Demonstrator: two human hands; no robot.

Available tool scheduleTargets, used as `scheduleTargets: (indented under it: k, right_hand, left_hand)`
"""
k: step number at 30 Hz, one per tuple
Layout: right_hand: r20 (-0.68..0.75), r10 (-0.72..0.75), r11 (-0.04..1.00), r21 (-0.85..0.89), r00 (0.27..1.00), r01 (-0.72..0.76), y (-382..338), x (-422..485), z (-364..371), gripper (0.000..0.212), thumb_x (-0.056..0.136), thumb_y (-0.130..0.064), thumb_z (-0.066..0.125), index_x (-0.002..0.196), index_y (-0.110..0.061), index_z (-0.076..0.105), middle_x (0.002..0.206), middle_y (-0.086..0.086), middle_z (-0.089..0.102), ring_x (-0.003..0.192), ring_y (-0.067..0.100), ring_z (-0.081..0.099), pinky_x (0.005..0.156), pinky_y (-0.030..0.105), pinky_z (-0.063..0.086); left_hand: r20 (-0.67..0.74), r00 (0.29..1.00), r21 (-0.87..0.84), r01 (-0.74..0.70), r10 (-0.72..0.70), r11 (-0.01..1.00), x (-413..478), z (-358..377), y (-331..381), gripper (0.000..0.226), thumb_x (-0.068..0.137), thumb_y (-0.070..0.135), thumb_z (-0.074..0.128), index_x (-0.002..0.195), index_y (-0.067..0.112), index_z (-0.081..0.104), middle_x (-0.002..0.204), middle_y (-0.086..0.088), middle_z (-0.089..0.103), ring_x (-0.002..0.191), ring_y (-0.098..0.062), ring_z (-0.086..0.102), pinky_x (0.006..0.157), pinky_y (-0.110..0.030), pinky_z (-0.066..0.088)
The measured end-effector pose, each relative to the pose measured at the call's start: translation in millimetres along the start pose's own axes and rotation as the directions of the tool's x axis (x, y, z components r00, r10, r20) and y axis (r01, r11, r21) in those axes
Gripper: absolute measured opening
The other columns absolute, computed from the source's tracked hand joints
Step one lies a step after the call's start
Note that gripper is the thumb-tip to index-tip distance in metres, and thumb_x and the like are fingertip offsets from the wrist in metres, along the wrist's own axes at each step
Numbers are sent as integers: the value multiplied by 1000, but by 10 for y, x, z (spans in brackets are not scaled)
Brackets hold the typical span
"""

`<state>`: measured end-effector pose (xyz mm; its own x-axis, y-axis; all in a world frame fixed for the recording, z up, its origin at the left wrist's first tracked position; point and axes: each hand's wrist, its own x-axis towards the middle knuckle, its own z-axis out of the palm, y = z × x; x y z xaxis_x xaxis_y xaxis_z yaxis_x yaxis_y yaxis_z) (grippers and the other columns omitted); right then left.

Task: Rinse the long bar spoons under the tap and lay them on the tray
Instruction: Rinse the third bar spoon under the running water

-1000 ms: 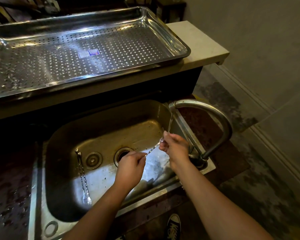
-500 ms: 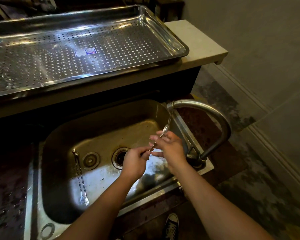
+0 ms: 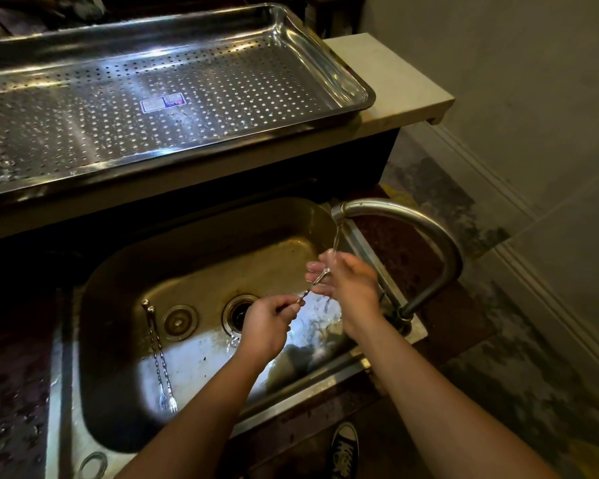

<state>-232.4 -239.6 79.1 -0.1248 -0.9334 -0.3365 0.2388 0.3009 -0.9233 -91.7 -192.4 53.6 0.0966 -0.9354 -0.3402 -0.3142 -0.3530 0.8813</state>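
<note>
The left hand [image 3: 268, 324] pinches one end of a bar spoon [image 3: 313, 284]; the right hand [image 3: 346, 285], fingers loosely spread, cradles the other end under the tap [image 3: 412, 233] stream. Left of both hands, two more spoons [image 3: 159, 357] lie in the sink [image 3: 201, 257]; the tray [image 3: 325, 63] sits beyond.

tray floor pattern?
Shiny steel tray, floor perforated with rows of small round holes; head view.

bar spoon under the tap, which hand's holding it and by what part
The left hand pinches the bar spoon by its lower handle end. The right hand, fingers spread, touches its upper end under the running water rather than gripping it.
</note>
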Motion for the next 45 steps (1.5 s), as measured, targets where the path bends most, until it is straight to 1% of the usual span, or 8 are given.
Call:
scheduleTargets:
  k: [12,18,21,28,32,38,42,45]
  right_hand:
    - [28,-93,988,-122,995,96,-50,-19,51,17,104,-26,53,97,-23,68,90,-1,79,79,13,75,55,23,58]
    - [87,-86,983,-154,992,99,-56,-27,66,17,100,-10,58,94,-19,71,89,-1,79,81,12,75,60,20,58]
    - [47,-136,984,-111,990,140,-171,-7,12,20,104,-26,53,97,-17,70,86,3,78,75,16,75,56,23,58]
    - [163,-122,972,-182,979,151,-167,-43,-32,30,98,1,54,101,-26,68,94,-2,79,89,12,76,66,27,62]
    - [101,-154,976,-143,983,167,-238,-48,-11,25,104,-24,53,90,-31,73,87,4,79,80,19,76,60,30,62]
    - [167,-113,972,-186,979,144,-224,-33,-9,20,99,-7,57,100,-24,68,98,2,79,91,19,76,70,39,64]
    - [100,-95,985,-135,990,108,-294,-45,10,26,105,-34,49,101,-18,69,92,6,79,83,20,76,57,27,59]
    - [139,-93,981,-158,986,115,-290,-25,38,16,104,-16,50,102,-18,66,93,7,78,84,17,75,62,27,61]
  left_hand:
    - [43,999,-166,-9,16,986,133,109,259,16,94,3,57,106,-3,66,86,-17,69,73,-15,63,68,-18,53]
    - [119,985,-35,-119,123,992,164,162,311,29,94,4,52,83,27,65,76,1,67,75,-12,64,68,-26,50]
    - [136,983,-93,-115,127,989,147,174,304,18,95,9,56,99,16,72,80,-4,69,74,-13,62,76,-26,53]
    - [108,985,-180,-117,138,977,107,155,290,27,96,8,54,98,28,72,77,-1,67,71,-10,59,77,-26,54]
    - [114,986,-167,-99,119,981,104,156,249,24,96,10,54,112,13,72,75,-6,62,69,-9,55,73,-27,51]
    - [90,985,-182,-127,145,975,123,140,271,22,95,11,56,100,21,75,70,0,63,68,-9,56,77,-35,54]
    - [79,987,-112,-131,140,985,178,144,250,18,95,14,58,100,13,74,72,-3,66,69,-14,60,84,-46,55]
    - [61,985,-128,-152,161,980,184,160,265,35,95,9,55,88,38,75,71,3,69,70,-10,63,82,-40,55]
